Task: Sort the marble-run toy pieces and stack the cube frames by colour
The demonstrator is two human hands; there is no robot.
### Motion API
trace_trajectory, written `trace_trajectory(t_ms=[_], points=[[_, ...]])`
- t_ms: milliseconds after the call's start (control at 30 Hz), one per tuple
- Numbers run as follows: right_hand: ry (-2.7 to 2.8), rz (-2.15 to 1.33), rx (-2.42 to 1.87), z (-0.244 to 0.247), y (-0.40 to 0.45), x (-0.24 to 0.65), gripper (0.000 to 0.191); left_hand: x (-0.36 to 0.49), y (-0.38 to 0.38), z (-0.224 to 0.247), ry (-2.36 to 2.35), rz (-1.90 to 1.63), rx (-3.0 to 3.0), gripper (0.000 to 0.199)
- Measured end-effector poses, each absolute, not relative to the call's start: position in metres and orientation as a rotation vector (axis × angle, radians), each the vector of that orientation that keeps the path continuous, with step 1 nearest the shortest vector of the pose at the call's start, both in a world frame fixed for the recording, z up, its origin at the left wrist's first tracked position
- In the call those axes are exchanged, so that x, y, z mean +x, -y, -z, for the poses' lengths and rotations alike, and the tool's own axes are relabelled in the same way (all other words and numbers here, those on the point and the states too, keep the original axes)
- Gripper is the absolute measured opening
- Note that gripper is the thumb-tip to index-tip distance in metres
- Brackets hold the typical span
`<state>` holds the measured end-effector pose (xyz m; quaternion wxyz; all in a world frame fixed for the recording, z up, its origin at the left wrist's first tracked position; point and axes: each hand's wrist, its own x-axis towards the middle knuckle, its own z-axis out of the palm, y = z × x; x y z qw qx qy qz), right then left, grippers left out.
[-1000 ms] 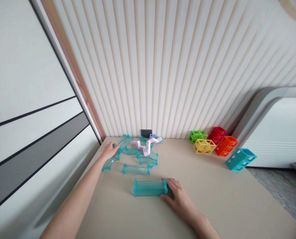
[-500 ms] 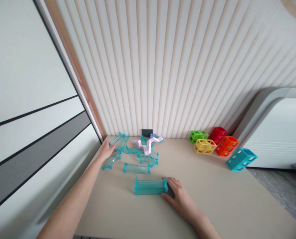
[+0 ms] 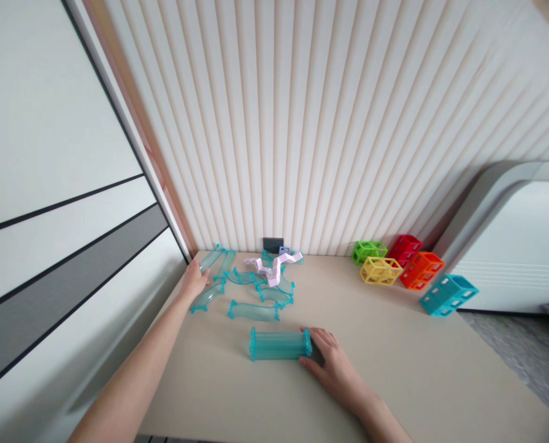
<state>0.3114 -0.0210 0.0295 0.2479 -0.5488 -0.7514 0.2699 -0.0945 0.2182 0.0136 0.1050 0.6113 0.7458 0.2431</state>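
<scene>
Pinching the near end of a clear teal track piece [image 3: 210,259] in the head view, the left hand [image 3: 194,282] is resting at the far left corner of the counter [image 3: 394,357]. The right hand [image 3: 332,366] is gripping the right end of a teal track stack [image 3: 280,346], thumb in front and fingers behind. Between the stack and the ribbed wall [image 3: 274,123], loose track pieces [image 3: 255,312] are lying around a lilac zigzag strip [image 3: 274,275]. Green [image 3: 369,252], yellow [image 3: 380,271], red [image 3: 404,249], orange [image 3: 422,271] and blue lattice blocks [image 3: 448,296] are standing well apart at the right.
</scene>
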Motion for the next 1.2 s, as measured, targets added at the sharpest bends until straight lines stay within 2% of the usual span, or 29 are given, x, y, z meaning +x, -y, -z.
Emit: trace_trajectory(t_ms=[367,600,800,1200], points=[[2.046,-0.729,-1.499,-0.033,0.022,0.310,0.043,-0.096,-0.212,-0.016,-2.372,-0.469,1.862,0.043],[2.054,-0.729,-1.502,-0.032,0.022,0.311,0.044,-0.091,-0.197,-0.022,-2.356,-0.562,2.054,0.052],[2.047,-0.738,-1.497,-0.030,0.022,0.311,0.044,-0.082,-0.185,-0.027,-2.086,-0.556,2.370,0.030],[2.054,-0.719,-1.516,-0.030,0.021,0.311,0.043,-0.084,-0.190,-0.026,-1.834,-0.480,2.453,0.016]])
